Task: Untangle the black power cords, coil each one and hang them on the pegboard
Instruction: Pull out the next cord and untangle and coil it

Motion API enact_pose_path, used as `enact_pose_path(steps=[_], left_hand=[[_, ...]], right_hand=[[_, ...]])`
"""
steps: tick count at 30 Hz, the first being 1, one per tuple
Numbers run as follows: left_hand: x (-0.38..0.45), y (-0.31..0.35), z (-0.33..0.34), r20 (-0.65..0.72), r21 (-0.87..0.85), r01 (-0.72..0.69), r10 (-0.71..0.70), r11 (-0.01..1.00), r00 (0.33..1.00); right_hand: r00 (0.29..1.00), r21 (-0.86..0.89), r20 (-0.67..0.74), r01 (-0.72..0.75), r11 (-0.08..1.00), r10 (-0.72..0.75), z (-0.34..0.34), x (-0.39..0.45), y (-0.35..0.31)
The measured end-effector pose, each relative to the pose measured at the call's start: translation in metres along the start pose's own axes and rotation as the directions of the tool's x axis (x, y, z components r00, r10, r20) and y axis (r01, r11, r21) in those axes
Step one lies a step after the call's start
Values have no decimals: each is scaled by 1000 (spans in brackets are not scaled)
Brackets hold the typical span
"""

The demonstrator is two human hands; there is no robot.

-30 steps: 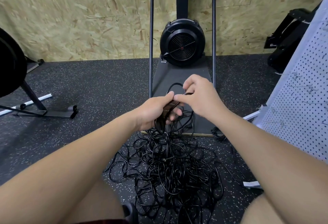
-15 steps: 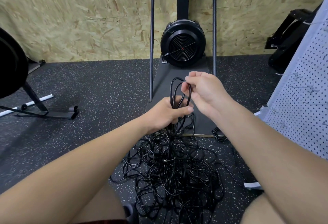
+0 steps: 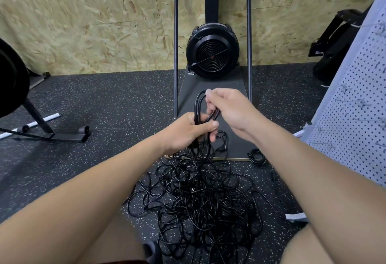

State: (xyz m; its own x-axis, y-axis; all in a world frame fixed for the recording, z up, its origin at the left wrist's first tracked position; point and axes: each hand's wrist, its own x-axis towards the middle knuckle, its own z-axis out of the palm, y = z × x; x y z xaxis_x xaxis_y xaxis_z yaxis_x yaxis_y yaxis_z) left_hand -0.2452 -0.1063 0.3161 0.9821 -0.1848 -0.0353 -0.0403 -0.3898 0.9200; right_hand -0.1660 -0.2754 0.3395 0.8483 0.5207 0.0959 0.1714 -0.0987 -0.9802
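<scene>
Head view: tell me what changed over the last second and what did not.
The right hand rose from the left hand, drawing upright loops of black cord where only a small loop showed before. The left hand still grips the bundled cord, thumb across it. The tangled cord pile on the floor, the small coil and the pegboard look unchanged.

Both forearms are showing bare from the lower frame edge to the wrists, with no sleeve, watch or band appearing on either. The left hand [image 3: 189, 131] and right hand [image 3: 230, 109] are wearing no gloves or rings. A thin dark reddish garment edge [image 3: 125, 262] is showing at the bottom.
</scene>
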Motion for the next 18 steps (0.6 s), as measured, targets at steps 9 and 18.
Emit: enact_pose_path(steps=[9,18], left_hand=[[0,10,2,129,-325,33,10,945,992],[2,9,9,163,-238,29,11,971,987]], right_hand=[[985,70,-173,-9,997,21,8,0,-13],[950,-95,-311,-31,995,0,-1,4,-17]])
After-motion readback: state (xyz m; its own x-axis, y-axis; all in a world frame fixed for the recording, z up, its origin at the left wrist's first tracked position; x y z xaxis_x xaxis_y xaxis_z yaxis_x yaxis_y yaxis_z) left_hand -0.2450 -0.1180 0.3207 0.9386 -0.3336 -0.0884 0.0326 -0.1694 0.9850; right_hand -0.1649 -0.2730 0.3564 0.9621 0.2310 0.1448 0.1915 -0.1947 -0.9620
